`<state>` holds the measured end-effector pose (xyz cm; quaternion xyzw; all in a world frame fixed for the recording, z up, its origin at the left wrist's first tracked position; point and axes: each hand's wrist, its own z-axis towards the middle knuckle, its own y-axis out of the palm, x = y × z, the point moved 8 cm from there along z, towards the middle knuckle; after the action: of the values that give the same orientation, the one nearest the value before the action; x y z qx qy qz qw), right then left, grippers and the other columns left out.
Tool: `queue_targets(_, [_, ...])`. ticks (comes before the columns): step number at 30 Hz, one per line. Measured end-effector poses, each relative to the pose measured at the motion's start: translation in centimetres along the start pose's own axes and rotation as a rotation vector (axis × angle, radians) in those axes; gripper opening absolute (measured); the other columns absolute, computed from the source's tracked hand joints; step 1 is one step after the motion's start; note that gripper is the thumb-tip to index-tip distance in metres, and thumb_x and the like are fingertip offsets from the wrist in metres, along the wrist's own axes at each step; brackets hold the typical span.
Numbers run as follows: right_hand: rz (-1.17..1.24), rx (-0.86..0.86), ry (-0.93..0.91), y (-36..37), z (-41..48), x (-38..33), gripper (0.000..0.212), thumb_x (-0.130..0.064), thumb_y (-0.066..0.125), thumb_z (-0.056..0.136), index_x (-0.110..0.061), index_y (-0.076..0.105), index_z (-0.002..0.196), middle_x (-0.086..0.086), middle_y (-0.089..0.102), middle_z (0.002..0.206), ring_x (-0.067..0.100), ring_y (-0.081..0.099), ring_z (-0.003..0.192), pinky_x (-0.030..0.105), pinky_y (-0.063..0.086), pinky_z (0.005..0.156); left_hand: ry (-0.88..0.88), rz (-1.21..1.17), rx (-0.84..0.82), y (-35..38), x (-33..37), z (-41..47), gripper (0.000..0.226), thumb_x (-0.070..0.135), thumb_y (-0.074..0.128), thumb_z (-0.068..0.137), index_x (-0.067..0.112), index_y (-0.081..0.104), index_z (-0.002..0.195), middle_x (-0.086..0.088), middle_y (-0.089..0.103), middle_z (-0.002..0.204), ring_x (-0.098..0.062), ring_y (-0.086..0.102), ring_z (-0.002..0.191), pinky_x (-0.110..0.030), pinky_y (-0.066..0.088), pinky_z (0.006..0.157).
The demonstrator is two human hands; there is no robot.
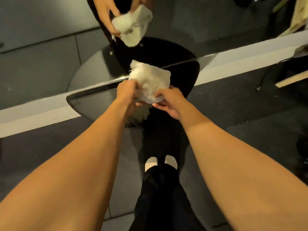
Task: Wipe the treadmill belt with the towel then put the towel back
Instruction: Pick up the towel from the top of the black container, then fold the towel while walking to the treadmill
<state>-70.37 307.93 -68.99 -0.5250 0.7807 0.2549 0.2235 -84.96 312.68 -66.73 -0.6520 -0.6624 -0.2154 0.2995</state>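
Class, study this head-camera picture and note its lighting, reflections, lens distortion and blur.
Head view: dim, warm light; the white towel, gripped by the left hand and right hand, is brightest yet soft, its fibres smeared; the mirror behind repeats towel and hands; wide-angle stretch swells the forearms toward the lower corners and tilts the mirror's lower edge.

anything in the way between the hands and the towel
Nothing visible does. The left hand already grips the towel at its left edge and the right hand holds its lower right edge, in the air before a mirror.
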Motion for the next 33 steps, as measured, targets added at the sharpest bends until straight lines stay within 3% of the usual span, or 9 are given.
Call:
queue_targets(2, [0.108, -0.025, -0.076, -0.3, -4.3, -4.1, 0.034, -0.003, 0.064, 0.086, -0.012, 0.051, 0.116, 0.01, 0.061, 0.11, 0.028, 0.063, 0.098, 0.039, 0.056, 0.079, 0.081, -0.007, -0.06, 1.3, 4.4, -3.8, 0.021, 0.025, 0.06, 0.063, 0.015, 0.06, 0.081, -0.013, 0.064, 0.094, -0.034, 0.063, 0.085, -0.049, 0.059, 0.071])
queue_targets(5, [0.252, -0.051, -0.191, -1.0, -11.9, -10.5, 0.033, -0.025, 0.071, 0.088, -0.021, 0.053, 0.116, 0.007, 0.063, 0.118, 0.029, 0.063, 0.107, 0.05, 0.054, 0.092, 0.204, -0.053, -0.135, 3.5, 10.5, -10.9, 0.034, 0.041, 0.069, 0.077, 0.018, 0.066, 0.102, -0.008, 0.071, 0.104, -0.028, 0.068, 0.094, -0.044, 0.059, 0.078])
queue_targets(7, [0.295, -0.025, -0.284, -2.2, -17.3, -14.5, 0.029, -0.028, 0.069, 0.09, -0.023, 0.056, 0.115, 0.009, 0.063, 0.121, 0.031, 0.063, 0.109, 0.052, 0.055, 0.091, 0.283, -0.145, -0.167, 4.9, 14.2, -15.9, 0.032, 0.033, 0.072, 0.08, 0.013, 0.066, 0.104, -0.008, 0.07, 0.103, -0.028, 0.067, 0.094, -0.043, 0.059, 0.073])
queue_targets(10, [0.368, 0.052, -0.424, -5.1, -24.9, -18.7, 0.026, -0.01, 0.066, 0.088, -0.022, 0.057, 0.11, 0.009, 0.066, 0.115, 0.028, 0.066, 0.106, 0.048, 0.057, 0.088, 0.391, -0.214, -0.245, 7.3, 18.6, -23.0, 0.038, 0.013, 0.071, 0.075, 0.002, 0.057, 0.109, -0.012, 0.065, 0.096, -0.03, 0.065, 0.088, -0.039, 0.056, 0.065])
queue_targets(15, [0.455, 0.226, -0.677, -11.0, -37.0, -21.8, 0.034, 0.004, 0.062, 0.083, -0.016, 0.057, 0.11, 0.011, 0.064, 0.121, 0.029, 0.062, 0.112, 0.049, 0.056, 0.091, 0.48, -0.25, -0.58, 13.0, 21.6, -34.5, 0.051, 0.0, 0.061, 0.069, 0.004, 0.054, 0.119, -0.013, 0.062, 0.11, -0.028, 0.062, 0.094, -0.041, 0.057, 0.07])
queue_targets(20, [0.593, 0.403, -0.757, -15.3, -47.2, -18.8, 0.052, -0.029, 0.077, 0.083, -0.023, 0.056, 0.129, 0.005, 0.068, 0.12, 0.026, 0.067, 0.107, 0.048, 0.058, 0.086, 0.463, -0.177, -0.913, 18.5, 18.5, -45.1, 0.053, 0.002, 0.057, 0.078, 0.008, 0.054, 0.13, -0.015, 0.065, 0.12, -0.032, 0.068, 0.1, -0.039, 0.059, 0.072])
queue_targets(24, [0.736, 0.597, -0.879, -20.5, -56.1, -13.9, 0.047, -0.007, 0.073, 0.084, -0.009, 0.059, 0.129, 0.012, 0.07, 0.116, 0.028, 0.07, 0.103, 0.042, 0.06, 0.083, 0.405, -0.083, -1.065, 22.0, 13.8, -54.0, 0.03, -0.005, 0.052, 0.082, 0.013, 0.059, 0.106, -0.011, 0.066, 0.102, -0.03, 0.066, 0.089, -0.038, 0.056, 0.07])
queue_targets(30, [0.858, 0.89, -1.003, -28.0, -69.9, -3.6, 0.045, 0.006, 0.067, 0.083, -0.005, 0.059, 0.126, 0.016, 0.068, 0.116, 0.032, 0.067, 0.106, 0.044, 0.054, 0.089, 0.412, 0.158, -1.263, 26.4, 4.2, -68.6, 0.041, 0.038, 0.07, 0.081, 0.019, 0.06, 0.116, -0.006, 0.069, 0.112, -0.027, 0.069, 0.097, -0.046, 0.058, 0.08])
queue_targets(33, [0.868, 0.98, -1.053, -30.7, -76.7, 2.2, 0.044, 0.004, 0.067, 0.083, -0.006, 0.061, 0.125, 0.015, 0.069, 0.116, 0.031, 0.067, 0.105, 0.041, 0.053, 0.083, 0.518, 0.207, -1.314, 27.7, -1.1, -75.7, 0.03, 0.038, 0.069, 0.083, 0.027, 0.059, 0.109, -0.002, 0.068, 0.111, -0.022, 0.068, 0.097, -0.044, 0.058, 0.082])
